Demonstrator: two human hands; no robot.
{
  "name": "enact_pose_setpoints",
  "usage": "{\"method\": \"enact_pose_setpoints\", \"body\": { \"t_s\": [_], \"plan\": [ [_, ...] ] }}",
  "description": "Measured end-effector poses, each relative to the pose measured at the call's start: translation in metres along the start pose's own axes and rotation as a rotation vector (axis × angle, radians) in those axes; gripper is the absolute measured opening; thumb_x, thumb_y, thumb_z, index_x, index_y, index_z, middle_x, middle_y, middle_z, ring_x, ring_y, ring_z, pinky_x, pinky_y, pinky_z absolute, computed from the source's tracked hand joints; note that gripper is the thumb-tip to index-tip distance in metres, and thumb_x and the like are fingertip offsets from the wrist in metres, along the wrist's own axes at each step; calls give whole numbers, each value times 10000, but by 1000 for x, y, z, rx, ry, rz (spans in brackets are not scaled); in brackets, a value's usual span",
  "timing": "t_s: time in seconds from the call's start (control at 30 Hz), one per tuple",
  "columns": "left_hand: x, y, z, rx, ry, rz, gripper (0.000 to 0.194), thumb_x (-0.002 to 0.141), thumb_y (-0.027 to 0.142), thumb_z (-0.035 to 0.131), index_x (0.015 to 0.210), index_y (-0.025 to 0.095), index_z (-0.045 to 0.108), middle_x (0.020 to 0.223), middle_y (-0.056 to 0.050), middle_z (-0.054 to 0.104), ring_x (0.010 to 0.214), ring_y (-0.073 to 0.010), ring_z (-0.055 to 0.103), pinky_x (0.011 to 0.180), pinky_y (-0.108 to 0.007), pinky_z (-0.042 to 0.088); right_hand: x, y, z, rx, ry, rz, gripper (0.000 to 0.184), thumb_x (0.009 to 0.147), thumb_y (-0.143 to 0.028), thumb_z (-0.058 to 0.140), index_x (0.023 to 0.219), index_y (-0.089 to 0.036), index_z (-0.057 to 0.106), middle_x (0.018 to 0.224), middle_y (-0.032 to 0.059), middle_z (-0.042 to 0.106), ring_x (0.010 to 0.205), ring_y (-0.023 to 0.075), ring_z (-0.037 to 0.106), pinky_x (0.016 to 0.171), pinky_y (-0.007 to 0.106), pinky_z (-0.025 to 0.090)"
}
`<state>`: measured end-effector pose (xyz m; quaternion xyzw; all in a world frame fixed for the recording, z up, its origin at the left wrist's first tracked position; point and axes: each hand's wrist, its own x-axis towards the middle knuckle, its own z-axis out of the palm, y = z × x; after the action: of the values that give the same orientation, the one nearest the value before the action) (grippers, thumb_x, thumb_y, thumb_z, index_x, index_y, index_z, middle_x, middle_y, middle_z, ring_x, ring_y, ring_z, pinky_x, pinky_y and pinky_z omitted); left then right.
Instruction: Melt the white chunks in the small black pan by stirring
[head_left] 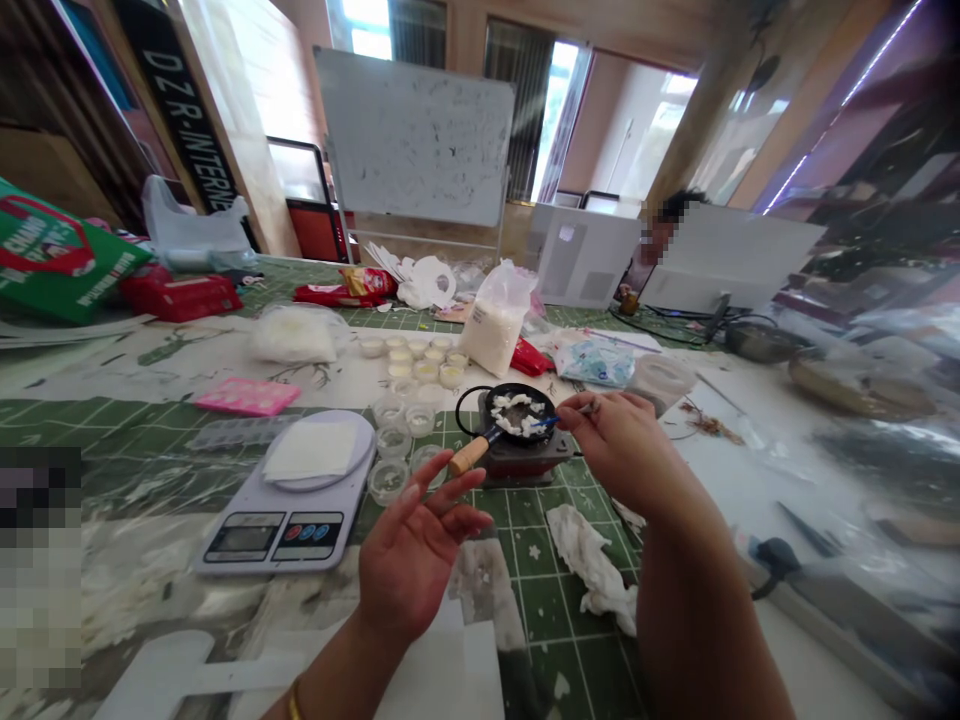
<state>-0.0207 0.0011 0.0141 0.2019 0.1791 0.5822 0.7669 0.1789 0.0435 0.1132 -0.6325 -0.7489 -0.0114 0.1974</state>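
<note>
A small black frying pan (pixel 517 437) with a wooden handle (pixel 470 456) sits on a small hot plate (pixel 525 468). White lumps (pixel 516 402) lie in a rough ring inside it. My right hand (pixel 611 435) is closed on a thin blue stick-like tool (pixel 552 420), whose end reaches over the pan among the lumps; its exact kind is unclear. My left hand (pixel 420 550) is open, palm up with fingers apart, just below the pan's handle and apparently not gripping it.
Left of the pan are several clear cups (pixel 390 482) and a white kitchen scale (pixel 334 500) bearing paper sheets. A bag of white granules (pixel 491 330) stands behind. Crumpled tissue (pixel 589 560) lies near my right forearm. A person (pixel 651 255) is beyond the table.
</note>
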Motion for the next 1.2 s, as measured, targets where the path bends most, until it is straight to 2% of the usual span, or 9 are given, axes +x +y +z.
{"method": "enact_pose_setpoints", "body": {
  "t_s": [0.1, 0.2, 0.33, 0.5, 0.7, 0.9, 1.1, 1.2],
  "plan": [
    [0, 0, 0, 5, -9, 7, 408, 846, 303, 335, 1206, 167, 472, 1054, -143, 641, 748, -226, 639, 744, -383, 451, 0, 1, -1, 40, 31, 12, 293, 872, -292, 351, 782, -203, 616, 833, 35, 676, 885, 193, 577, 919, 401, 275],
    [0, 1, 0, 6, -12, 10, 406, 848, 302, 334, 1204, 166, 474, 1058, -143, 639, 753, -224, 638, 742, -379, 452, -2, 2, -5, 97, 114, 34, 275, 868, -320, 369, 821, -207, 616, 801, 27, 672, 846, 196, 577, 887, 393, 309],
    [0, 2, 2, 2, -6, 9, 404, 847, 305, 346, 1202, 170, 483, 1057, -142, 640, 748, -217, 638, 751, -376, 449, -9, -5, -10, 212, 167, -38, 258, 865, -334, 393, 841, -218, 622, 832, 14, 672, 832, 173, 589, 850, 338, 345],
    [-1, 2, 3, 4, 6, 8, 397, 836, 302, 370, 1186, 173, 505, 1045, -134, 646, 745, -215, 638, 759, -384, 446, -9, -12, -7, 211, 113, -69, 281, 862, -346, 393, 806, -216, 635, 877, 28, 674, 865, 181, 586, 850, 336, 348],
    [-1, 2, 3, 4, 9, 12, 405, 840, 304, 359, 1199, 163, 484, 1055, -140, 641, 751, -230, 640, 755, -395, 446, -4, -5, -6, 102, 154, 49, 253, 856, -313, 387, 845, -202, 614, 809, 39, 673, 853, 204, 575, 860, 379, 322],
    [-1, 3, 3, -3, 11, 9, 399, 850, 299, 340, 1198, 160, 477, 1047, -141, 644, 741, -222, 640, 753, -383, 446, -2, -10, -1, 141, 66, -15, 270, 863, -316, 374, 819, -210, 618, 847, 32, 674, 866, 192, 576, 882, 366, 309],
    [-2, 3, 3, -4, -9, 11, 410, 845, 302, 352, 1211, 165, 475, 1051, -140, 644, 736, -221, 641, 750, -392, 451, 1, -3, -1, 55, 156, 58, 276, 858, -327, 365, 858, -201, 611, 834, 52, 672, 880, 217, 567, 868, 388, 312],
    [-2, 2, 3, 1, -16, 13, 411, 848, 297, 345, 1218, 171, 470, 1049, -137, 646, 724, -213, 640, 742, -388, 454, 2, 0, 0, 14, 104, 59, 294, 858, -321, 357, 797, -196, 615, 848, 53, 674, 890, 213, 572, 902, 397, 288]
  ]
}}
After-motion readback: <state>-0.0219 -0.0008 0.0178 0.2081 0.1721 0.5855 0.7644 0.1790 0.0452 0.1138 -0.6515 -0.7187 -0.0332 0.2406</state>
